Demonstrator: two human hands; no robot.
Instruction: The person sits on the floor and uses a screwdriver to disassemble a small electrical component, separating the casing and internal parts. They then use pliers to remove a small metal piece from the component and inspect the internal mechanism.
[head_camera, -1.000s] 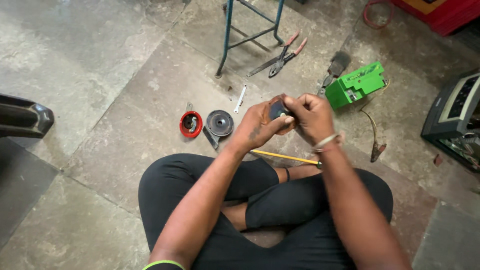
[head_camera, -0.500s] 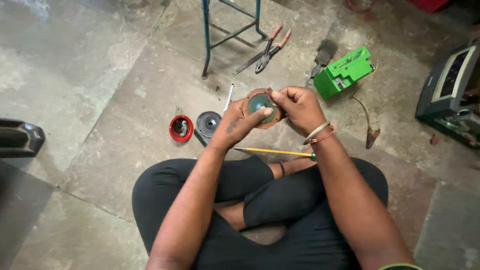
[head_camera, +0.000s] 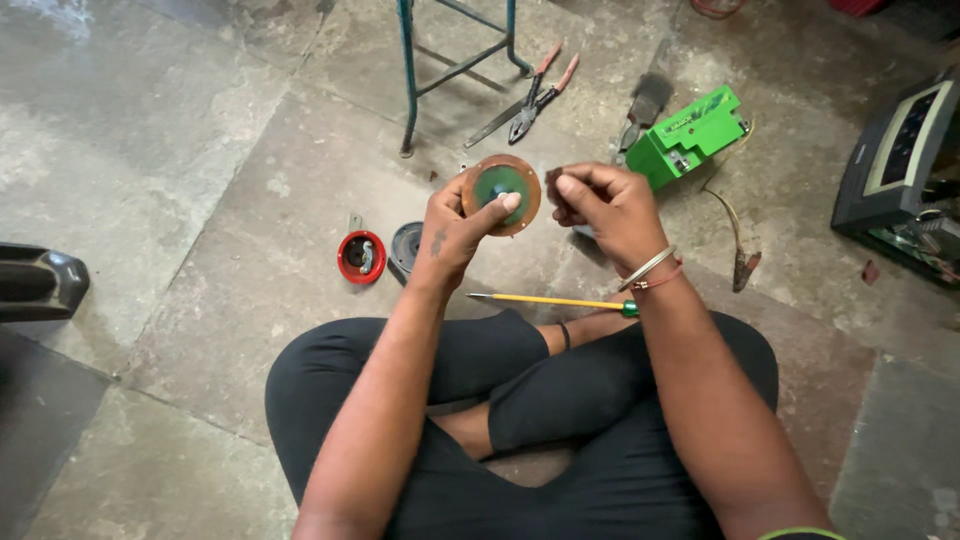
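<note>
Near the top middle, your left hand (head_camera: 455, 228) is pinching the thin, light disc (head_camera: 501, 192) by its rim, right hand (head_camera: 600, 205) fingers pressed together.

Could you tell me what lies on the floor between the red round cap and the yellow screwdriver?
In the head view, a dark round part beside the red round cap; bare floor before the yellow screwdriver.

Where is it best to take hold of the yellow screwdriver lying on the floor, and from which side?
Probably from above, pinching the yellow shaft across its width. The screwdriver lies flat on the floor, its green end under the right wrist, the tip pointing left, with open floor around the middle.
</note>
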